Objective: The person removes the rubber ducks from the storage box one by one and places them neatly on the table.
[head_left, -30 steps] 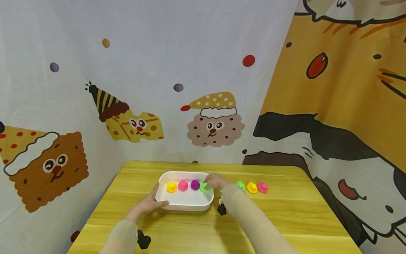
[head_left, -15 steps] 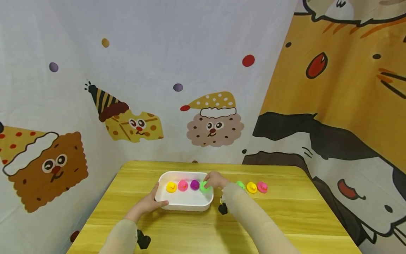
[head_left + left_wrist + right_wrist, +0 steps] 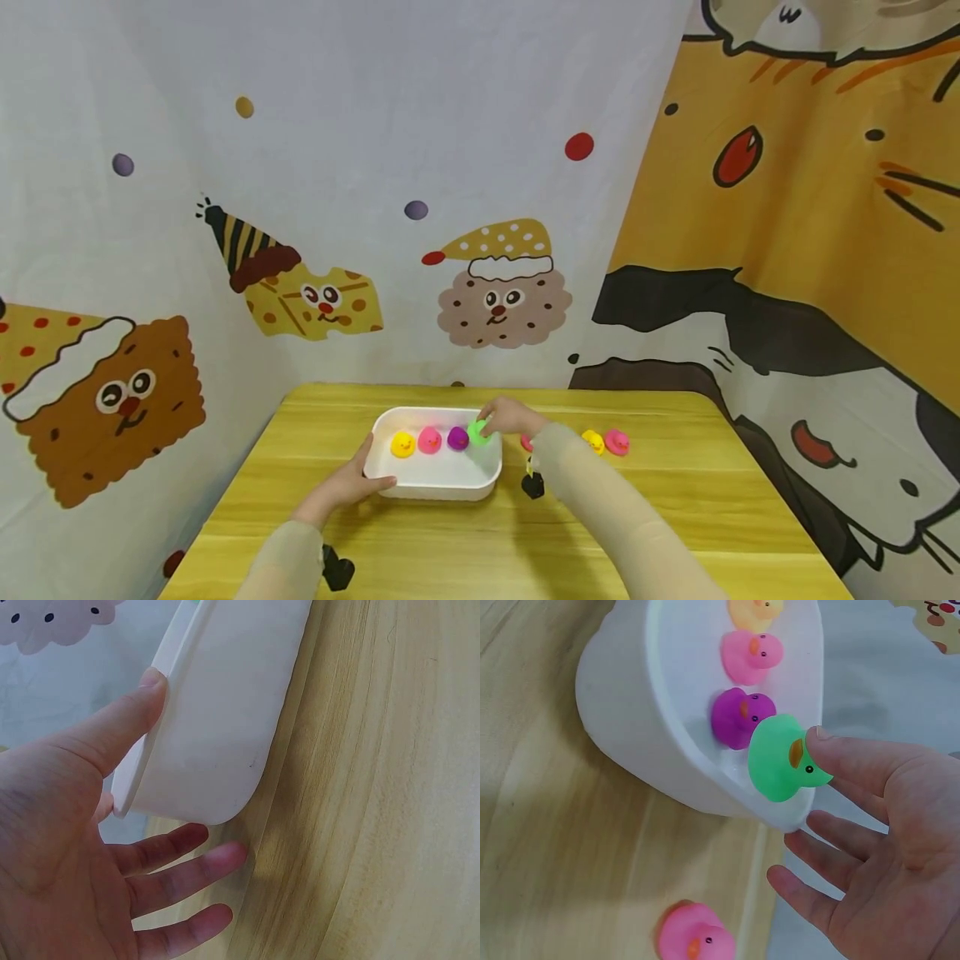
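A white plastic tub point(image 3: 438, 492) stands on the table. Inside it sit a yellow rubber duck point(image 3: 402, 444), a pink rubber duck point(image 3: 430, 440) and a purple rubber duck point(image 3: 458, 438), in a row. At the tub's right end my right hand point(image 3: 513, 415) pinches a green rubber duck point(image 3: 780, 759) by its head, its other fingers spread outside the rim in the right wrist view. My left hand point(image 3: 345, 485) holds the tub's left end, thumb on the front rim and index finger at the side. Its remaining fingers point(image 3: 187, 877) stretch out below the tub's corner.
Right of the tub, a pink duck point(image 3: 694, 934) lies on the wooden table point(image 3: 420, 550), partly hidden by the right arm in the head view. Farther right are another yellow duck point(image 3: 593, 442) and pink duck point(image 3: 617, 442). A printed cloth point(image 3: 337, 125) hangs behind the table.
My right hand has lifted the green duck slightly from the tub floor. The right forearm shifted, uncovering a pink duck on the table and covering another green one. My left hand keeps its hold.
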Tool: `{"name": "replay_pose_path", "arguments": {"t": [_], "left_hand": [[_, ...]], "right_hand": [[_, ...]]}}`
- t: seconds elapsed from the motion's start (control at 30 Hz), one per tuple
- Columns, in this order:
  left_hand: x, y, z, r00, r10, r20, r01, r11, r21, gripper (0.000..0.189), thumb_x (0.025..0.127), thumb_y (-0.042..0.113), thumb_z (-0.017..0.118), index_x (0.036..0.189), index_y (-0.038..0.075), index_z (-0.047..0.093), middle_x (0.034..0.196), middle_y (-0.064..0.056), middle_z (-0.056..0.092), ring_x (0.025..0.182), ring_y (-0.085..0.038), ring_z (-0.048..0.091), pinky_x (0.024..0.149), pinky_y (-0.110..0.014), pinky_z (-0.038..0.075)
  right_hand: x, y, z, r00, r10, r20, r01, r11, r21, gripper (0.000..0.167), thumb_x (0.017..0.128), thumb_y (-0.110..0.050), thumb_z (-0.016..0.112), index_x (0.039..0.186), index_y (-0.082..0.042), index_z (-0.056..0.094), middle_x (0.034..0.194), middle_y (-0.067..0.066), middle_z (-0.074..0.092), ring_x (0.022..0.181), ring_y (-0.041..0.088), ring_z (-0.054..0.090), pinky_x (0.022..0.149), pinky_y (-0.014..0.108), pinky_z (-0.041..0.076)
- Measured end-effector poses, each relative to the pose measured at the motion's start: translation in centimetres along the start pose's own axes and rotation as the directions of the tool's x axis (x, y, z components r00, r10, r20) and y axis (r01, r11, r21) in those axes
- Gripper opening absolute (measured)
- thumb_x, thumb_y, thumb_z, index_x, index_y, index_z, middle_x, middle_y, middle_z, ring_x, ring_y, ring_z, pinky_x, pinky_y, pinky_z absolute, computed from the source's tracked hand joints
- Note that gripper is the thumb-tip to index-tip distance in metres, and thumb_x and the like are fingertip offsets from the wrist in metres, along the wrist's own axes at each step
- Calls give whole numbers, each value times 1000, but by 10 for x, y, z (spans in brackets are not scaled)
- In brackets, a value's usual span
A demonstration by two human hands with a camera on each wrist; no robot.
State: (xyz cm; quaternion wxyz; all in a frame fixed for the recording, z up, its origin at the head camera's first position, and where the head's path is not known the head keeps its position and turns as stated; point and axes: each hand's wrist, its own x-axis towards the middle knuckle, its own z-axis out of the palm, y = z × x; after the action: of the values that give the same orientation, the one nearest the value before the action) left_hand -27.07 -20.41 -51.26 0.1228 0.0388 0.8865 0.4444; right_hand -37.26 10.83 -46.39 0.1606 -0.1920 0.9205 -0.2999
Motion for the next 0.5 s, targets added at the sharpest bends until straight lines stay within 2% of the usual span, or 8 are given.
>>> {"name": "replay_pose_path", "arguments": {"t": [0.17,0.5], "left_hand": [[0,1,-1,1000,9,1,-9,1000,11,109,85,36,75,152,-6,0,151,-36,16,133,-52,29,106,-64,23],[1,-1,0,1000,-3,-4,3,1000,15,110,84,37,76,152,-5,0,152,-35,16,133,-53,28,106,-65,22]], "right_hand": [[-3,-3,-11,1000,1,8,-1,1000,11,30,84,-10,73,112,-3,69,121,12,63,117,33,53,101,49,41],[-1,-1,-30,996,-87,-23,85,994,-67,28,84,-11,73,110,-1,70,114,13,67,110,31,59,95,42,47]]}}
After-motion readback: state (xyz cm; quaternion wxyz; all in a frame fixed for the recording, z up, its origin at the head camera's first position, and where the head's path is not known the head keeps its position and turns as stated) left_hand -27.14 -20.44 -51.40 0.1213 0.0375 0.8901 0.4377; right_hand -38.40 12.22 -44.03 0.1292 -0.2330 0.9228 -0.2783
